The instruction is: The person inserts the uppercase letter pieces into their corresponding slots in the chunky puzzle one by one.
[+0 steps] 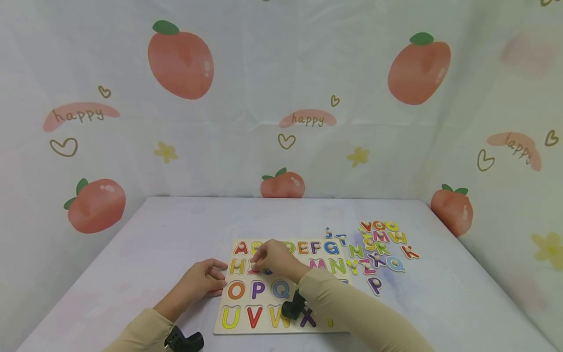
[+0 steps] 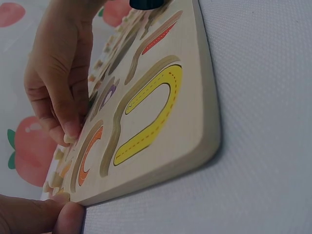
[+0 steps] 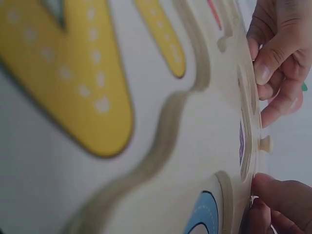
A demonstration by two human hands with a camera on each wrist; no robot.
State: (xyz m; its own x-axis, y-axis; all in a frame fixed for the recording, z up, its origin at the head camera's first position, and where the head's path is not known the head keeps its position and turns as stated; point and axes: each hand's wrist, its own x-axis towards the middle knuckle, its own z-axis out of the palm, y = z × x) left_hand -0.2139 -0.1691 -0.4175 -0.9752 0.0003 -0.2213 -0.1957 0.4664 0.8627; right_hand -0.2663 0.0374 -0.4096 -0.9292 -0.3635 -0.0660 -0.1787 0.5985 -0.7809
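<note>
My right hand [image 1: 279, 259] reaches over a wooden alphabet puzzle board [image 1: 268, 326]. Its thumb and fingertips pinch the small knob of a letter piece [image 1: 253, 268] in the second row, right of the H [image 1: 237, 267]; the fingers cover part of that letter. In the left wrist view the right hand [image 2: 63, 73] points down onto the knob. My left hand [image 1: 200, 282] lies at the board's left edge, fingertips touching it beside the H and O. The right wrist view shows the left hand's [image 3: 282, 58] thumb and fingers against that edge.
Loose knobbed letters lie right of the board, among them a K [image 1: 410, 252], a P [image 1: 375, 285] and a Q [image 1: 395, 264]. A J [image 1: 328, 233] and a T [image 1: 340, 239] lie behind its far edge. Recesses with a printed U [image 1: 230, 318] and V [image 1: 254, 317] show in the near row.
</note>
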